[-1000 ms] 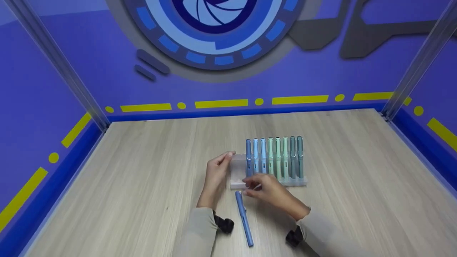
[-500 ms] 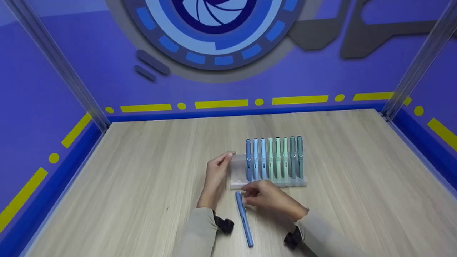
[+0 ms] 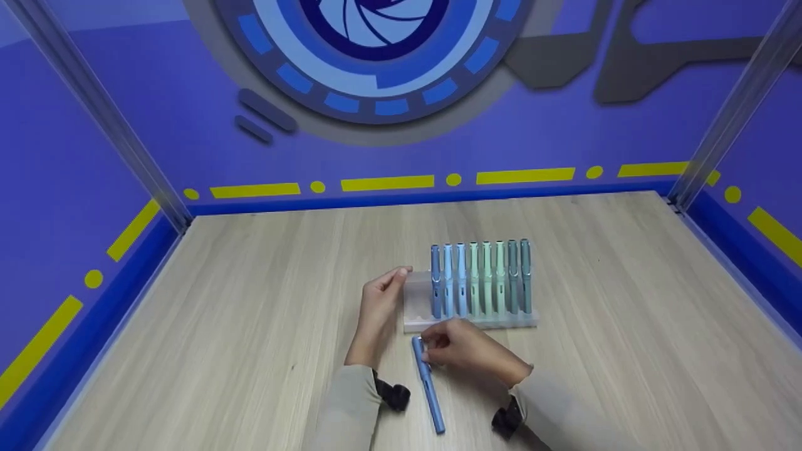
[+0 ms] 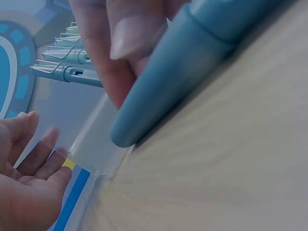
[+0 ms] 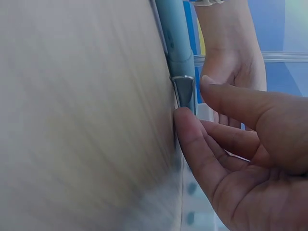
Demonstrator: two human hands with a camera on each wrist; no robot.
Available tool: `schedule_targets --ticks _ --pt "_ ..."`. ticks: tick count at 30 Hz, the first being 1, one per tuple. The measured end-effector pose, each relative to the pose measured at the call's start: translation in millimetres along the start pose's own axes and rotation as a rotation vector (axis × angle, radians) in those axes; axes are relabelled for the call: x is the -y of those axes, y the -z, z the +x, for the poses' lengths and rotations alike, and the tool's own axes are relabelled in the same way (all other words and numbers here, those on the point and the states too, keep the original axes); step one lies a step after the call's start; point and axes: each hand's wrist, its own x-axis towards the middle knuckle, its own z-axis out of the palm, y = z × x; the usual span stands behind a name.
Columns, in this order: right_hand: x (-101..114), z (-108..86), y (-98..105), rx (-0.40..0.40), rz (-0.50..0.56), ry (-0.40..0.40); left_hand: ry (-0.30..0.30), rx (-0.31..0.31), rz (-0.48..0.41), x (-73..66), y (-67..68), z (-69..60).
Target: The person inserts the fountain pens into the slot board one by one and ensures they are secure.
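My left hand (image 3: 380, 307) holds the left edge of a clear plastic pen stand (image 3: 416, 300), thumb in front and fingers behind; in the left wrist view those fingers show through the plastic. A blue capped pen (image 3: 428, 388) lies on the table before the stand, its clip end towards it. My right hand (image 3: 467, 347) is at that end, fingers bent. In the right wrist view an index fingertip (image 5: 186, 120) touches the pen by its metal clip (image 5: 184, 89), while the thumb stands slightly off the barrel.
Several pens stand upright in a row in the stand, from a blue pen (image 3: 436, 282) through light green to a dark green pen (image 3: 526, 275). The stand's left end holds no pens. A wooden table (image 3: 250, 326) is bounded by blue panels (image 3: 313, 150).
My right hand has moved down and slightly left from the front of the stand to the clip end of the lying pen. My left hand and the stand stay put.
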Motion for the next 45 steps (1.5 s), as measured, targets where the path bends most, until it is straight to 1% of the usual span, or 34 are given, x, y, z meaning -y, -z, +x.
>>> schedule_targets --ticks 3,5,8,10,17,20,24,29,35,45 --pt "0.1 1.0 -1.3 -0.007 -0.007 0.006 -0.009 0.002 0.002 -0.6 -0.1 -0.1" --pt "-0.1 1.5 -2.4 -0.008 -0.004 0.010 -0.004 0.001 0.003 -0.9 0.1 0.0" --pt "0.0 1.9 -3.6 -0.007 -0.001 0.017 -0.013 0.001 0.019 -0.9 0.8 -0.2" --pt "0.5 1.7 -4.3 -0.006 -0.001 0.017 -0.006 0.000 0.024 -1.1 1.3 -0.4" --pt "4.3 1.8 -6.0 0.015 0.016 -0.031 -0.043 -0.010 0.036 1.0 0.9 0.5" --pt "5.5 1.5 -6.3 0.018 0.018 -0.037 -0.022 -0.001 0.018 1.4 1.0 0.8" --pt "6.4 1.4 -6.4 0.026 0.011 -0.034 -0.007 0.008 0.005 1.4 0.8 1.6" --pt "7.1 1.8 -7.8 0.042 0.026 -0.025 -0.020 0.008 -0.004 0.2 0.6 2.1" --pt "8.0 2.7 -10.1 0.041 0.025 -0.009 -0.034 0.006 0.016 -0.3 1.2 1.8" --pt "7.3 2.8 -11.3 0.050 0.017 0.020 -0.038 0.004 0.021 0.5 0.9 0.7"
